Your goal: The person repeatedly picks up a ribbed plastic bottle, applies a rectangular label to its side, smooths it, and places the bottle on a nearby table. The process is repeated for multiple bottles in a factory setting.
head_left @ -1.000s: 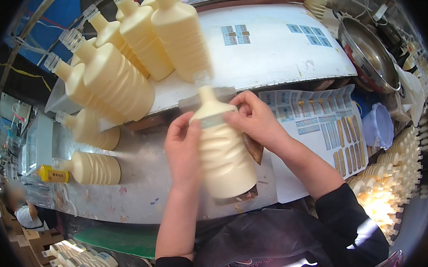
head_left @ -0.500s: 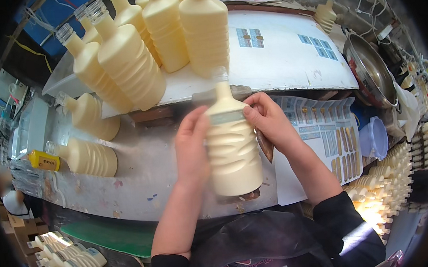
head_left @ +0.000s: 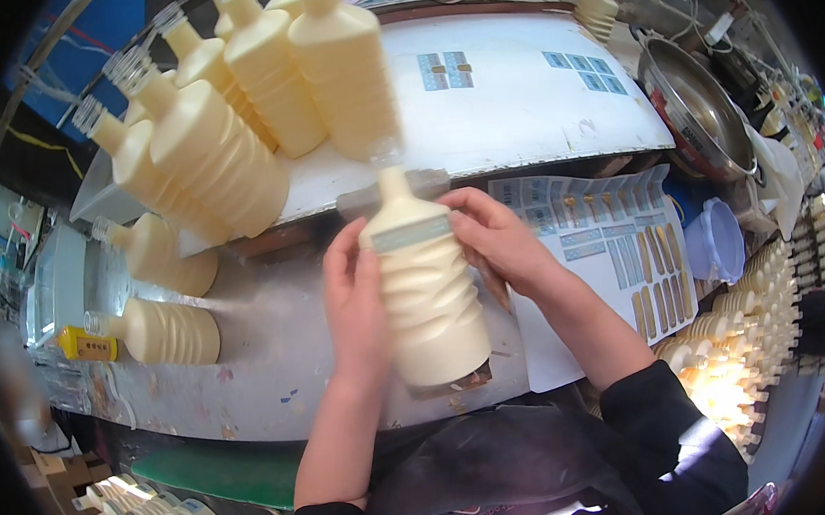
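Cream bottle point(head_left: 433, 299), centre frame: likely light, stiff; grip shoulders point(head_left: 400, 216). Left hand point(head_left: 353, 286), right hand point(head_left: 509, 248): fingers half-curled, clasping it.

Harsh light bleaches the lower-right bottles point(head_left: 728, 390) white.

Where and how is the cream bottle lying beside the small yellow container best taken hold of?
Probably around the ribbed body of the cream bottle, coming from above and the right: it lies on its side, broad base toward the right, while its slim neck points left, close to the yellow container.
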Motion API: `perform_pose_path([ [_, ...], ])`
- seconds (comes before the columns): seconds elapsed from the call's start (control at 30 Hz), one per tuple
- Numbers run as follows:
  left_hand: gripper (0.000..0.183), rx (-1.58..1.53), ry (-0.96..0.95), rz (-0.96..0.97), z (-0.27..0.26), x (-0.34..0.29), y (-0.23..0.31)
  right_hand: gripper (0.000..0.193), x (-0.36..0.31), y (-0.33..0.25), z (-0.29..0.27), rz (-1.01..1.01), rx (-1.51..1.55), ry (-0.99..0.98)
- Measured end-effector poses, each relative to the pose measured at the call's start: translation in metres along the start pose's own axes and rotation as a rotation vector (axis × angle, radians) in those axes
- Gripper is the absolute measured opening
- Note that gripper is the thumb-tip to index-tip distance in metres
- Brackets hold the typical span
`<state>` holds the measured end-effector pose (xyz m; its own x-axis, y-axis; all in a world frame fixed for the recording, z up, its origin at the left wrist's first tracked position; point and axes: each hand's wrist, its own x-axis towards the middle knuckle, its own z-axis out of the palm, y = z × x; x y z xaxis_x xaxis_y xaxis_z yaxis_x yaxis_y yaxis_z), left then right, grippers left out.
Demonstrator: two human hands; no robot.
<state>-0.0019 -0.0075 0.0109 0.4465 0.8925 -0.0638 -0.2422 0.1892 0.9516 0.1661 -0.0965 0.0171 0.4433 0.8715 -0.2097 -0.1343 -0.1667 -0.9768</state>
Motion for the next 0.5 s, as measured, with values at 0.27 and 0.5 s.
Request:
perform_pose_path([
  [0.27, 0.034, -0.175, -0.024, -0.119, -0.001, 0.001, 0.007, 0.036, 0.001, -0.001, 0.002, -0.069, 0.055, 0.0],
  [0.5, 0.033, -0.123, -0.008, -0.082, -0.002, 0.004, -0.002, 0.036, 0.005, 0.005, 0.004, -0.068, 0.02, 0.043],
])
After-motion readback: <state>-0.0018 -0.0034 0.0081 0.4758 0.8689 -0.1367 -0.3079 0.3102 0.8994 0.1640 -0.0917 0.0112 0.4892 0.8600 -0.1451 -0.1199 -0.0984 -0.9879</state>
